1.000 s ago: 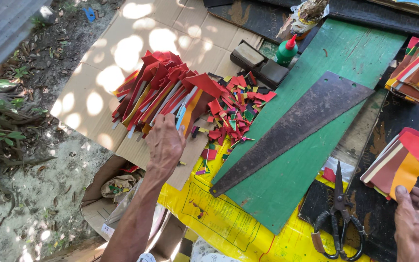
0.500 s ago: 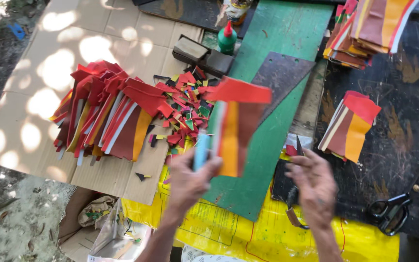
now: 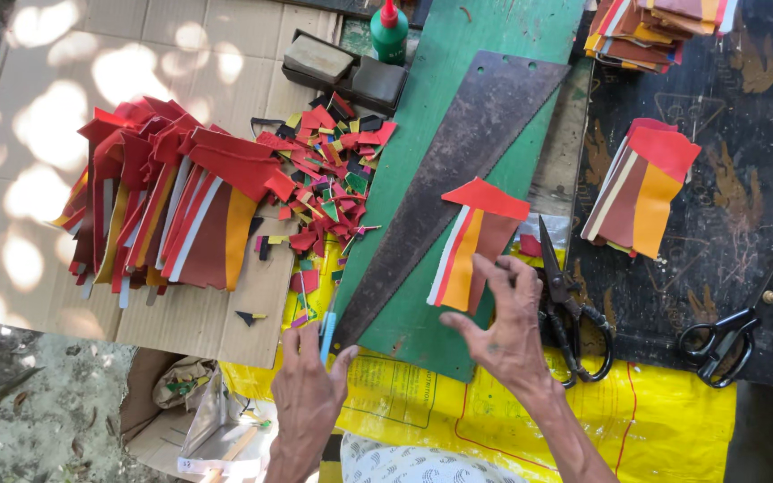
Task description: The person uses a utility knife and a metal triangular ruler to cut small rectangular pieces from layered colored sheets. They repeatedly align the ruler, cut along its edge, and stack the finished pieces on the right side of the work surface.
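The right hand point(image 3: 505, 324) pinches the lower edge of a red-topped striped piece point(image 3: 474, 241) lying on the green board point(image 3: 422, 268) beside the saw blade point(image 3: 440, 170). The left hand point(image 3: 308, 394) holds a blue pen point(image 3: 327, 333) in a light grip. I'd press the piece flat and keep clear of the scissors point(image 3: 564, 309).

My right hand point(image 3: 505, 324) covers the striped piece's point(image 3: 474, 241) lower corner; the top edge crops the far stack point(image 3: 659, 31) and glue bottle point(image 3: 390, 27).
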